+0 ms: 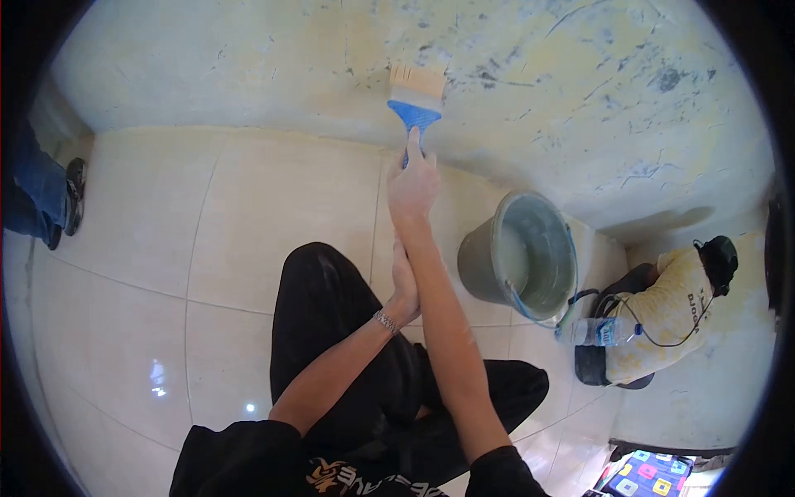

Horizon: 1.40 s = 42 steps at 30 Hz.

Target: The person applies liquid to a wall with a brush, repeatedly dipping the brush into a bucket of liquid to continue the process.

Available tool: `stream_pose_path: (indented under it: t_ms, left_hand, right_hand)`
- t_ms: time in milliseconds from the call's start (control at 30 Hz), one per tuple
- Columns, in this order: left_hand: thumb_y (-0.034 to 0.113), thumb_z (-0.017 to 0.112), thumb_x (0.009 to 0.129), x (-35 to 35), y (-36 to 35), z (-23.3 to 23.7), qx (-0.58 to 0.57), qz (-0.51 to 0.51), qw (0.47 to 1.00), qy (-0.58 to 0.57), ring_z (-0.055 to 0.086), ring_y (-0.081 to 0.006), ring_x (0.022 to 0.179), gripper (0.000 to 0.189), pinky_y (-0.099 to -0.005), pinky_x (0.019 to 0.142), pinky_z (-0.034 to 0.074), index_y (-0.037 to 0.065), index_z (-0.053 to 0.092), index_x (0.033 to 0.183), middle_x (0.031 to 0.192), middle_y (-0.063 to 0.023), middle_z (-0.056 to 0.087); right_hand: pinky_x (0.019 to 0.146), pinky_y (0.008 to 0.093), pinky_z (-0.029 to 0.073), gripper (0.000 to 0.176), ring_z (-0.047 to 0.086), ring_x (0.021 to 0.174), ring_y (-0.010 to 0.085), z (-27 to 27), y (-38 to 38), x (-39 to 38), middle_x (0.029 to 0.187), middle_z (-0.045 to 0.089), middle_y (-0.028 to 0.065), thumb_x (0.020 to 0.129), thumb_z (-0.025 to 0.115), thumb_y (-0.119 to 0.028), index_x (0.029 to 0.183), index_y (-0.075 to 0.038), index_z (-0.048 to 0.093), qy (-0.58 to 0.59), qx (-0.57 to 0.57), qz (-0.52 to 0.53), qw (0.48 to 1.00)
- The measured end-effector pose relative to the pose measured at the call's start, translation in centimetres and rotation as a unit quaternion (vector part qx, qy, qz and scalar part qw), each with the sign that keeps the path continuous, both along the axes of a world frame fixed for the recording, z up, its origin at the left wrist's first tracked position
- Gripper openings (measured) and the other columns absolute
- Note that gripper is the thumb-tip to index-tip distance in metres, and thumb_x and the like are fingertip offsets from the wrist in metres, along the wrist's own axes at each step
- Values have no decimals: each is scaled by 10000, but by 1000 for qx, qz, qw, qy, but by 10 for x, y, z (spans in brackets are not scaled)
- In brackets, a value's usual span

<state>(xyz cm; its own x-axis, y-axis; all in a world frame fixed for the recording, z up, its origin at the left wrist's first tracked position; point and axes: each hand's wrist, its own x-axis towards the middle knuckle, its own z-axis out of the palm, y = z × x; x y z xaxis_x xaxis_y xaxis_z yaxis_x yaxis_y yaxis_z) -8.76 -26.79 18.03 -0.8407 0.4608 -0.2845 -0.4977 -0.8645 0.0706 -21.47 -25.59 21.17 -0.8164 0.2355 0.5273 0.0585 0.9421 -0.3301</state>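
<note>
My right hand is closed around the handle of a wide paintbrush with a blue handle and pale bristles. The bristles rest against the patchy yellowish wall. Against the underside of my right forearm lies my left hand, a metal-banded watch on its wrist. Its visible fingers look stretched out along the forearm, and the rest are hidden behind it. To the right of my hands, a grey bucket stands on the floor with pale liquid inside.
Beyond the bucket, a plastic water bottle appears near a crouching person in a yellow-and-white shirt. Another person's legs stand at the far left. Glossy tiles cover the floor. A colourful patterned item lies at lower right.
</note>
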Motion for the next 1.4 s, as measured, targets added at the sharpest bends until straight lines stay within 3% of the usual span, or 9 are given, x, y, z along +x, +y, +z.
stream_pose_path:
  t_ms: [500, 600, 833, 900, 933, 1033, 1400]
  left_hand:
    - [541, 232, 915, -2, -4, 15, -37, -14, 999, -18, 526, -168, 575, 576, -291, 537, 450, 60, 520, 786, 648, -56, 527]
    - [614, 234, 908, -2, -3, 8, -22, -11, 1000, -9, 541, -183, 570, 625, -309, 527, 456, 70, 534, 840, 657, -66, 557]
    - [554, 232, 908, -2, -1, 13, -24, -6, 999, -42, 515, -167, 572, 582, -284, 524, 442, 65, 517, 775, 649, -54, 525]
    - [560, 234, 906, -1, 1, 8, -10, -7, 999, -36, 510, -168, 566, 583, -285, 520, 440, 67, 514, 771, 647, -52, 522]
    - [585, 226, 904, -1, 1, 6, -4, -11, 999, -30, 521, -171, 570, 599, -293, 523, 447, 72, 517, 804, 655, -55, 530]
    - [637, 212, 900, 0, 1, -1, 10, -17, 1000, -13, 541, -177, 578, 638, -308, 531, 460, 81, 524, 869, 671, -59, 545]
    - [625, 216, 907, 3, 4, 2, -35, -18, 999, -13, 544, -179, 594, 631, -310, 540, 461, 76, 527, 875, 675, -55, 545]
  right_hand:
    - [558, 432, 480, 445, 584, 620, 351, -3, 0, 0, 803, 519, 193, 868, 532, -216, 1305, -151, 470, -34, -11, 7, 999]
    - [557, 436, 479, 446, 586, 626, 356, -3, 0, 0, 805, 521, 194, 871, 532, -223, 1307, -160, 467, -41, -13, 8, 999]
    - [580, 443, 486, 443, 596, 653, 370, -4, 0, 0, 815, 532, 208, 878, 526, -233, 1314, -191, 461, -70, -28, 5, 997]
    - [577, 430, 459, 447, 574, 631, 337, -5, -1, 1, 728, 533, 182, 829, 573, -172, 1271, -138, 510, -45, -20, 6, 999]
    - [575, 423, 446, 450, 564, 620, 321, -5, 0, 1, 685, 534, 168, 804, 597, -142, 1249, -111, 535, -31, -16, 7, 999]
    - [622, 452, 485, 457, 603, 717, 383, -4, 2, 1, 866, 558, 237, 864, 540, -217, 1313, -183, 459, -97, -25, 3, 995]
    - [624, 453, 478, 408, 611, 698, 364, -13, 9, 3, 747, 611, 218, 817, 572, -154, 1222, -109, 551, -112, -34, 35, 992]
